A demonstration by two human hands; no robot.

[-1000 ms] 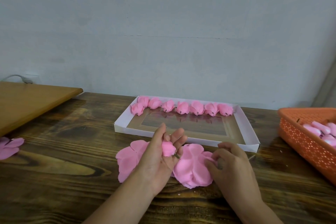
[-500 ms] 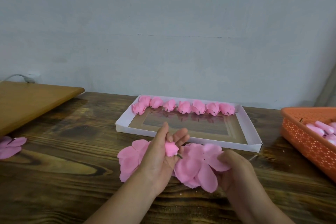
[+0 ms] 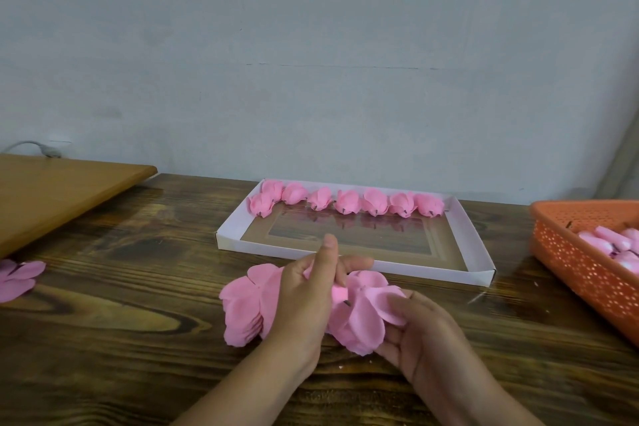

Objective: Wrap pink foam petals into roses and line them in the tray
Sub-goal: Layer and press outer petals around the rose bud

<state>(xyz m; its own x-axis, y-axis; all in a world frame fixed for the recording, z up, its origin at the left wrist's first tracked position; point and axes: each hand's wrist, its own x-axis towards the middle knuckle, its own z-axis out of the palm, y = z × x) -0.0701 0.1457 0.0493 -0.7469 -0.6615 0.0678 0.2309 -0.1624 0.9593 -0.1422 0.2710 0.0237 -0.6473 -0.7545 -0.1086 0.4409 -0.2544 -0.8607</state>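
My left hand [image 3: 304,301] pinches a small pink foam rose bud [image 3: 340,295] with a short dark stem just in front of the tray. My right hand [image 3: 425,332] grips a flat pink petal piece [image 3: 363,322] from below and holds it up against the bud. A stack of flat pink petals [image 3: 245,308] lies on the table, partly hidden behind my left hand. The white shallow tray [image 3: 479,252] holds a row of several finished pink roses [image 3: 345,201] along its far wall.
An orange perforated basket [image 3: 584,266] with pink buds stands at the right edge. A light wooden board [image 3: 58,190] lies at the far left, and loose pink petals [image 3: 17,278] sit at the left edge of the dark wooden table [image 3: 121,322]. A grey wall is behind.
My right hand lifted the petal piece off the table, turned palm up and brought it against the bud. My left hand stayed in place holding the bud.
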